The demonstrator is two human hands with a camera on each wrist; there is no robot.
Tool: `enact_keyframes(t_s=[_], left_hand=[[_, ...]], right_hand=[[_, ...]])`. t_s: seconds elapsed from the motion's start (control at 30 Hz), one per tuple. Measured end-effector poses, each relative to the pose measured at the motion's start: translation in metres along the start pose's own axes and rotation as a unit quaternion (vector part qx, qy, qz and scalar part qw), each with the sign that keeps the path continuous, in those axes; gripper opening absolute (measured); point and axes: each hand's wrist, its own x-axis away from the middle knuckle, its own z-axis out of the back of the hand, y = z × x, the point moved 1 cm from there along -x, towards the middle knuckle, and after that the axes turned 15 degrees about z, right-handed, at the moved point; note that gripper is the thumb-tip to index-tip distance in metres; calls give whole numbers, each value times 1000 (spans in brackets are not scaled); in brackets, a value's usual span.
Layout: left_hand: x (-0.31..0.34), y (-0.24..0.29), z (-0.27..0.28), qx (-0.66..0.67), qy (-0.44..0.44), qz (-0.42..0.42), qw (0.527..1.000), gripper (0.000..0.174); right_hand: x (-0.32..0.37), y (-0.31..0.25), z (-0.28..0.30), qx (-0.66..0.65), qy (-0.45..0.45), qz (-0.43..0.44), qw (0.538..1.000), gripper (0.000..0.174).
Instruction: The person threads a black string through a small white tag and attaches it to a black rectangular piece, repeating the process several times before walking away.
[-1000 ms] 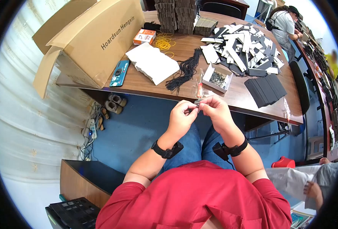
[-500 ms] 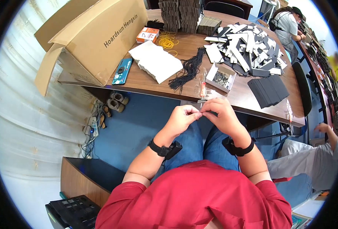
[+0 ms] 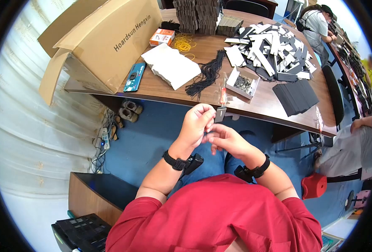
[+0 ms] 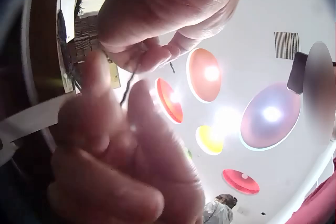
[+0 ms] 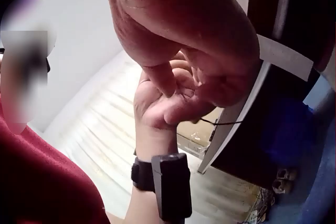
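Note:
In front of the table edge my left hand (image 3: 196, 126) is raised, its thumb and fingertips pinching a thin black cord (image 4: 127, 90). Just below and beside it is my right hand (image 3: 231, 142), fingers bent and blurred. The left wrist view shows the cord running down from the left fingers in between the right thumb and forefinger. A stretch of black cord (image 5: 223, 123) sticks out past the left hand in the right wrist view. Beyond the hands, a small dark plate (image 3: 220, 114) juts from the table edge, below an orange-handled tool (image 3: 223, 95).
On the table (image 3: 253, 107) lie a bundle of black cords (image 3: 209, 73), a white box of small metal parts (image 3: 242, 84), stacked black cards (image 3: 295, 97), a pile of black-and-white strips (image 3: 274, 50) and white sheets (image 3: 171, 67). A cardboard box (image 3: 110, 46) stands left.
The hands came together at the fingertips, then parted: the left rose slightly, while the right dropped toward the body. The dark plate at the table edge now shows more. A person at right has shifted.

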Motion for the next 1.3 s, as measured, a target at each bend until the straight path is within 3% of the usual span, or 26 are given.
enact_keyframes(t_s=[0.07,0.17,0.37,0.5,0.6,0.7,0.8,0.9,0.97,1.0,1.07,1.2,1.3], left_hand=[[0,7,5,31,9,-8,999,7],[4,28,24,62,59,-102,991,5],[17,58,69,55,184,-206,959,7],[23,62,80,18,225,-255,940,8],[23,59,82,1,240,-257,936,8],[15,44,76,-34,229,-231,945,8],[3,12,33,-91,185,-152,967,8],[-3,-12,-1,-27,87,-94,991,9],[-8,-24,-8,-45,69,-75,994,9],[-7,-26,-13,-42,61,-66,995,9],[-6,-28,-18,-41,40,-52,997,8],[-4,-28,-14,-79,28,-20,996,6],[-4,-28,-16,-150,62,-73,984,6]], right_hand=[[1,5,3,22,-6,-36,999,20],[7,2,14,47,43,-48,997,12],[27,-10,43,68,68,-50,994,12],[36,-21,49,170,45,-54,983,11],[40,-26,46,217,61,-43,973,12],[39,-31,34,285,56,22,957,22],[26,-53,3,487,-7,225,844,24],[8,-67,-11,459,-11,194,867,18],[-2,-65,-4,433,31,198,879,14],[-5,-69,-4,417,57,203,884,20],[-6,-74,0,390,88,162,902,22],[-6,-79,1,358,123,128,917,26],[-6,-76,9,347,129,120,921,27]])
